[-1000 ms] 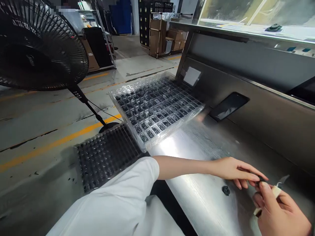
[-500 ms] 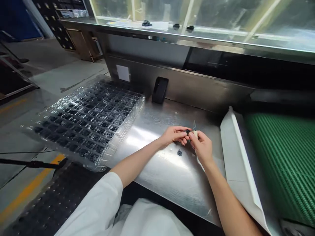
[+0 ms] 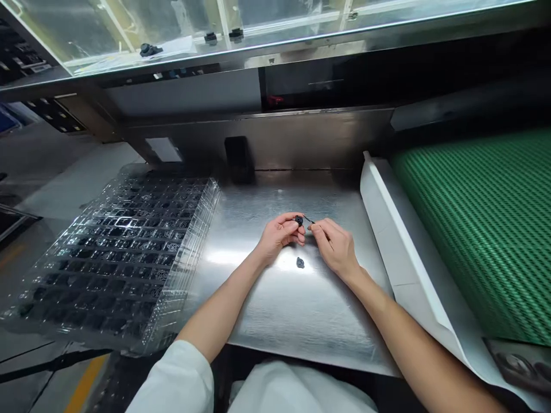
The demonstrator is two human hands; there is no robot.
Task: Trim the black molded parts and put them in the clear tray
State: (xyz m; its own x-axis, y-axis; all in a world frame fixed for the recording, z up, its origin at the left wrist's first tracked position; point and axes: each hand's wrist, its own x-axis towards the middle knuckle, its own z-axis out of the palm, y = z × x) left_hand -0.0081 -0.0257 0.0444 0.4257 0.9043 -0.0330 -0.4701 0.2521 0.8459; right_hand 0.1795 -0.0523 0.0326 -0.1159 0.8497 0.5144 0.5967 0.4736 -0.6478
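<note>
Between the thumb and fingers of my left hand (image 3: pixel 282 236) is a small round black plastic part (image 3: pixel 299 220), held above the steel table (image 3: pixel 267 310). My right hand (image 3: pixel 333 244) is closed around a slim knife (image 3: pixel 309 220). Its thin blade points left at the part, with the tip close to its edge; whether it touches I cannot tell. The knife's handle is hidden in my fingers. A second dark round plastic part (image 3: pixel 300 262) lies on the steel just below my hands.
Stacked clear plastic trays (image 3: pixel 124 241) full of black parts stand at the left. A black phone-like object (image 3: pixel 239 158) leans on the back panel. To the right, a white guard (image 3: pixel 400 258) borders a green conveyor belt (image 3: pixel 486 229). Black parts (image 3: pixel 150 50) sit on the lit shelf above.
The view has turned to the right. My right hand has tipped the knife from upright to pointing left and moved slightly apart from my left hand, which still holds the part.
</note>
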